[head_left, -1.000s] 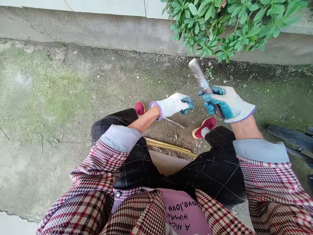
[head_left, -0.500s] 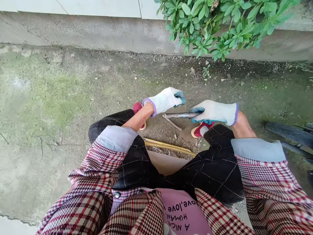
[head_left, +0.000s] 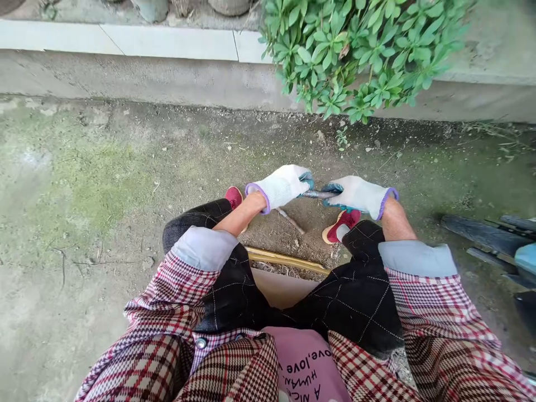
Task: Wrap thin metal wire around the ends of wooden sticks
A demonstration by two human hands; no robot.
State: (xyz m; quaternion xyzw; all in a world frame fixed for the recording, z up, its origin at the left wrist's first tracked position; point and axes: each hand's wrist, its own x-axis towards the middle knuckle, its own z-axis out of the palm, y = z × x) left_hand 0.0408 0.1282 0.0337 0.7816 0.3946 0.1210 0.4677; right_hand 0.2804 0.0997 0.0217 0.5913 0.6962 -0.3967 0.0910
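Observation:
A grey-brown stick (head_left: pixel 317 194) with thin metal wire wound round it lies level between my two gloved hands. My left hand (head_left: pixel 281 185), in a white glove with teal palm, is closed over the stick's left part; its fingertips are partly hidden. Around the right part my right hand (head_left: pixel 359 194), gloved alike, has its fingers wrapped. Below my left hand a thin slanting branch (head_left: pixel 292 220) sticks out, joined to the stick's left end, though the joint is now covered by the hand.
Yellow poles (head_left: pixel 285 259) lie on the ground between my legs. My red shoes (head_left: pixel 341 226) stand either side of the stick. A leafy green shrub (head_left: pixel 355 56) overhangs a low wall (head_left: pixel 167 78) ahead. Dark objects (head_left: pixel 488 234) stand at the right.
My left hand has come down onto the wire-wound part of the stick, covering its left end. The camera view has tilted up, showing more beyond the wall.

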